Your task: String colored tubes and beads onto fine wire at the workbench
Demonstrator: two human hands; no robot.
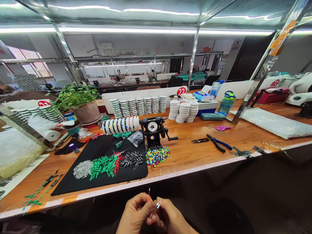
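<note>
Both hands are together below the table's front edge. My left hand (137, 211) is pinched on a thin red piece (149, 196) that points upward and has a small pale green tip. My right hand (170, 214) is closed on a small shiny metal piece (158, 205). A thin dark line runs between the fingers. On a black mat (70, 182) lie silver pieces (83, 169), green tubes (103, 167), red pieces (118, 162) and black pieces (132, 159). Colourful beads (158, 156) are heaped beside the mat.
A black hand-cranked winder (153, 130) holds white spools (120, 125). Pliers (216, 143) and small snips (200, 140) lie to the right. Stacked spools (183, 112), a potted plant (85, 110) and a bottle (226, 104) stand behind. A metal post (248, 97) rises at right.
</note>
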